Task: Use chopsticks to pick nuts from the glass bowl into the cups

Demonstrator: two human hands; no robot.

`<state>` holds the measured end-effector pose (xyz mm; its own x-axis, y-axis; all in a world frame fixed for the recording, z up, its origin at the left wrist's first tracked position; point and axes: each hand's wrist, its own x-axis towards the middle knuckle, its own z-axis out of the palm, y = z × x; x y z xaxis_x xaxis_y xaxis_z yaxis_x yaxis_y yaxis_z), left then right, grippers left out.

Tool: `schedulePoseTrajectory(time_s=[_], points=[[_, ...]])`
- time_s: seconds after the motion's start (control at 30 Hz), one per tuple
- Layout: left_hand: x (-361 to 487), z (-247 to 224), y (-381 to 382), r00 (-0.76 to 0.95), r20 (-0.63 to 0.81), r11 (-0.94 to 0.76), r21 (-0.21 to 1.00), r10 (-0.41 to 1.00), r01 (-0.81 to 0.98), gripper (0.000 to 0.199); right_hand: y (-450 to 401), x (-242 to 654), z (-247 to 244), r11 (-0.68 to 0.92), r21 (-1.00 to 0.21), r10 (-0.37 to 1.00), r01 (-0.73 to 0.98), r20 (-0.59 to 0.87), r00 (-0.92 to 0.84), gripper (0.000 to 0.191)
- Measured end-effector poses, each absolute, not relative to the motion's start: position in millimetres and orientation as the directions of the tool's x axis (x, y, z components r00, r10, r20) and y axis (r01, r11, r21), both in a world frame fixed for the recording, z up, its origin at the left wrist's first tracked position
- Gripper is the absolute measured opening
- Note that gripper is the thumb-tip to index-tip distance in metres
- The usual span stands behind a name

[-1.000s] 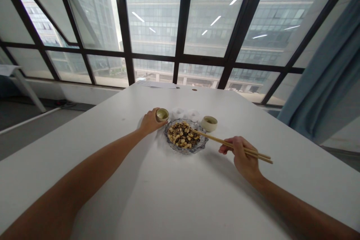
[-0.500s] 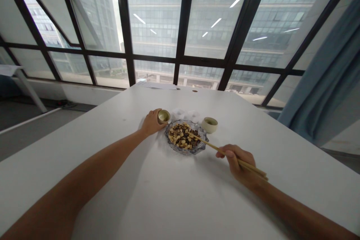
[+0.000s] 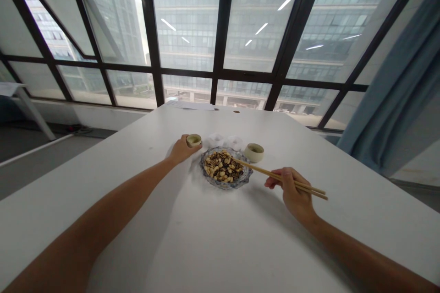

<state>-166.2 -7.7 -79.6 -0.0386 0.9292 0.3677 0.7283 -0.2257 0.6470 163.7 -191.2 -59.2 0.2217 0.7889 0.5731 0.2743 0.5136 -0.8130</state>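
My left hand (image 3: 184, 149) is wrapped round a small greenish cup (image 3: 194, 140) at the left of a clear glass bowl (image 3: 226, 185). Nuts and seeds (image 3: 223, 166) fill the bowl. A pair of wooden chopsticks (image 3: 268, 172) is held in my right hand (image 3: 294, 191), to the right of the bowl. Their tips reach over the back right part of the nuts; whether they pinch anything is too small to tell. A second, pale cup (image 3: 254, 152) stands upright just beyond the bowl's right rim.
Two clear, hard-to-see objects (image 3: 225, 141) sit behind the bowl. Paper (image 3: 194, 105) lies at the white table's (image 3: 206, 247) far edge, before the windows. A blue curtain (image 3: 388, 100) hangs at the right.
The cup in my left hand has moved slightly left and stands more upright. My right hand has turned and risen a little, with the chopsticks at a flatter angle.
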Motion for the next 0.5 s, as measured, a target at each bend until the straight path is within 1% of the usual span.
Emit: schedulePoseTrajectory(time_s=[0.07,0.13,0.17,0.23,0.3,0.37,0.43,0.5], points=[[-169,-75,-4,-0.052,0.255,-0.137,0.67,0.966,0.73,0.074,-186,166,-61,0.497,-0.845,0.801,0.2,0.535,0.27,0.047],[-170,-68,-1,-0.056,0.202,-0.087,0.633,0.978,0.769,0.081,-182,171,-62,0.505,-0.844,0.793,0.179,0.536,0.29,0.047],[-168,-64,0,-0.054,0.209,-0.084,0.597,0.976,0.798,0.084,-182,173,-63,0.52,-0.831,0.78,0.199,0.557,0.285,0.047],[-159,-54,2,-0.023,0.283,-0.126,0.496,0.959,0.859,0.086,-182,178,-64,0.562,-0.765,0.736,0.315,0.636,0.232,0.044],[-145,-44,3,0.073,0.372,-0.224,0.378,0.925,0.898,0.083,-184,183,-64,0.611,-0.622,0.666,0.49,0.738,0.105,0.041],[-127,-34,4,0.194,0.39,-0.323,0.298,0.9,0.898,0.078,-187,187,-63,0.663,-0.428,0.587,0.614,0.807,-0.071,0.038],[-109,-27,5,0.259,0.345,-0.36,0.272,0.902,0.892,0.075,-190,189,-62,0.714,-0.263,0.508,0.649,0.833,-0.221,0.035],[-96,-22,7,0.28,0.273,-0.352,0.267,0.92,0.897,0.076,-191,190,-61,0.748,-0.16,0.447,0.644,0.839,-0.31,0.032]])
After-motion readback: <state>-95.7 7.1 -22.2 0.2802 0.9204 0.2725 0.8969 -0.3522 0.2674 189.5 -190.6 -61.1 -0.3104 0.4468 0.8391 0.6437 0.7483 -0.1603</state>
